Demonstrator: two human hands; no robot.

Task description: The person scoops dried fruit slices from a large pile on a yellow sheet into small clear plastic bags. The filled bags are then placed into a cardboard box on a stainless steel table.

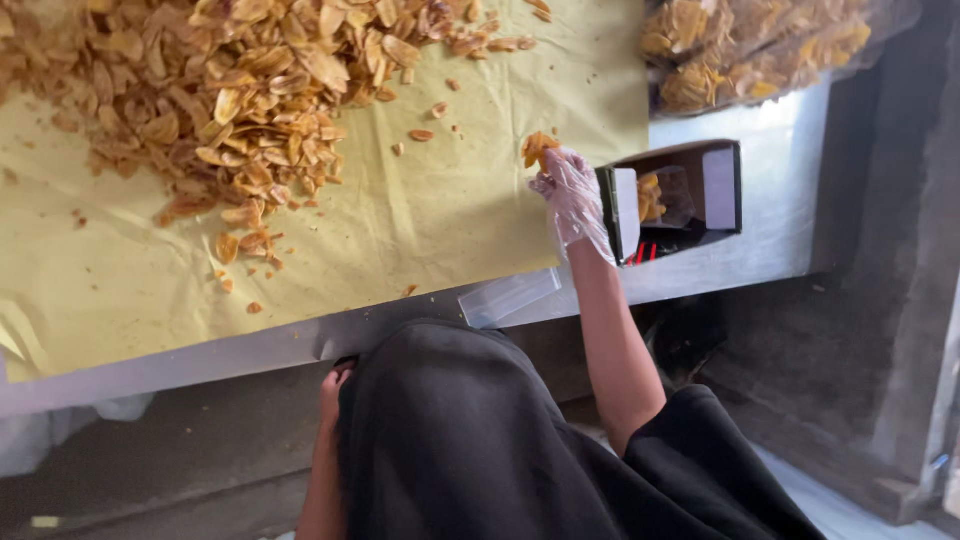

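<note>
Surface: metal surface (770, 190) running left to right, its far part covered by a yellowish paper sheet (420, 220); dark floor (860, 380) on the near and right sides.
Chip pile: large heap of golden-brown fried chips (220, 90) on the far left of the paper sheet, with loose pieces scattered toward its middle.
Right hand: right hand (570, 195) in a thin clear plastic glove, at the right edge of the paper sheet, fingers closed around a small bunch of chips (538, 148) held just above the paper.
Box: small dark cardboard box (725, 185), open, lying on the bare metal just right of the right hand; a clear bag (665, 195) inside it holds a few yellow chips.
Filled bags: clear plastic bags of chips (750, 45) at the far right corner, beyond the box.
Empty pouch: flat clear plastic pouch (510, 297) at the near edge of the surface, near the right forearm.
Left hand: left hand (333, 385) below the near edge of the surface, pressed against the dark garment (470, 440); whether it is open or closed cannot be told.
</note>
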